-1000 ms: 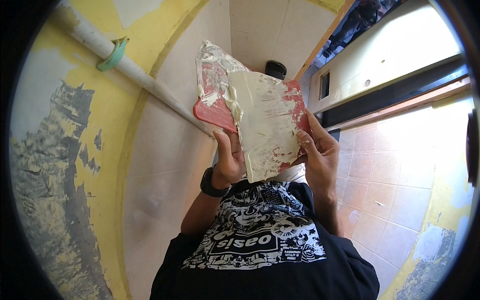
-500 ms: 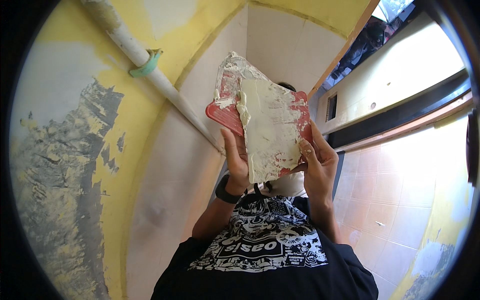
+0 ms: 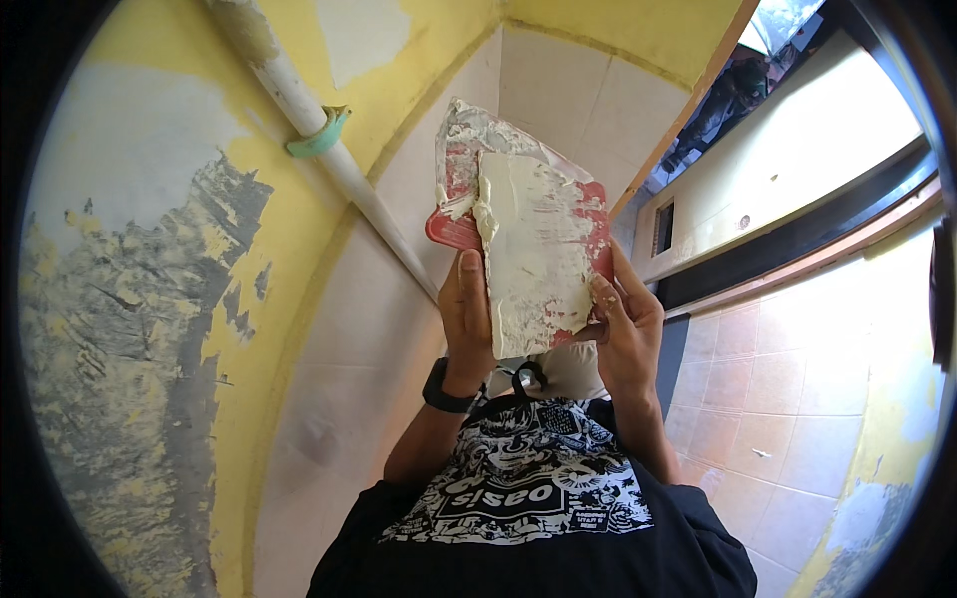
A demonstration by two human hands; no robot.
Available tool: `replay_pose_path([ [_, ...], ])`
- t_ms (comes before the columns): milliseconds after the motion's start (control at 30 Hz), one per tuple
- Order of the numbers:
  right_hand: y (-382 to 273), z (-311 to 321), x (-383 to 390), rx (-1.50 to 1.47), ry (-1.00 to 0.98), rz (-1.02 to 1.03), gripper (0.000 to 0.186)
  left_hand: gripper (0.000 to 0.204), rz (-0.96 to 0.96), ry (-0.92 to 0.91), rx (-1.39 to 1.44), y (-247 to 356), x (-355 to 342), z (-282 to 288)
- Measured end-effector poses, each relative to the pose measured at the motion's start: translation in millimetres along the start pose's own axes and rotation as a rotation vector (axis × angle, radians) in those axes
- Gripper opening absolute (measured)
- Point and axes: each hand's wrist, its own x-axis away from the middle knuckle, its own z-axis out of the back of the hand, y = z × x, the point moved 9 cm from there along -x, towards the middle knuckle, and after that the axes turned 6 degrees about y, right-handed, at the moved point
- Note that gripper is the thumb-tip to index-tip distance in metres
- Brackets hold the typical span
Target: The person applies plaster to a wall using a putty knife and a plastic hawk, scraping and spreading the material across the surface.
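Two red plastic putty spreaders are held up in front of my chest, one overlapping the other. The front putty spreader (image 3: pixel 543 249) is coated over most of its face with cream-coloured putty, its red showing along the right edge. Behind it, the rear putty spreader (image 3: pixel 454 224) sticks out at the upper left, smeared with putty. A thick ridge of putty runs where the two meet. My left hand (image 3: pixel 467 319) is closed at the rear spreader's lower end, fingers partly hidden. My right hand (image 3: pixel 633 324) grips the front spreader's right edge, thumb on the face.
At left, a yellow wall (image 3: pixel 244 329) has grey and whitish patches. A pale pipe (image 3: pixel 349 174) with a green tie (image 3: pixel 319 135) slants along it. Light tiles (image 3: pixel 543 75) cover the far corner. A dark ledge (image 3: pixel 797 229) and tiled surface (image 3: pixel 768 379) lie to the right.
The spreaders have tilted slightly and overlap a little more, the front one shifting left. My left thumb has come up against the front spreader's left edge. The view has shifted a little.
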Motion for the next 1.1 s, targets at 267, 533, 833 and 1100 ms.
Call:
replay_pose_path([
  [267, 23, 3, -3, -0.354, -0.073, -0.217, 0.054, 0.048, 0.372, 0.284, 0.574, -39, 4, 3],
  [533, -46, 2, -21, -0.462, -0.229, -0.060, 0.054, 0.054, 0.522, 0.216, 0.793, -40, 6, 2],
  [833, -143, -47, -46, -0.443, -0.286, 0.071, 0.042, 0.054, 0.603, -0.005, 0.884, -8, -4, 6],
  [1100, -333, -146, -79, -0.473, -0.494, 0.463, 0.030, 0.063, 0.639, -0.157, 0.918, -16, 9, 31],
])
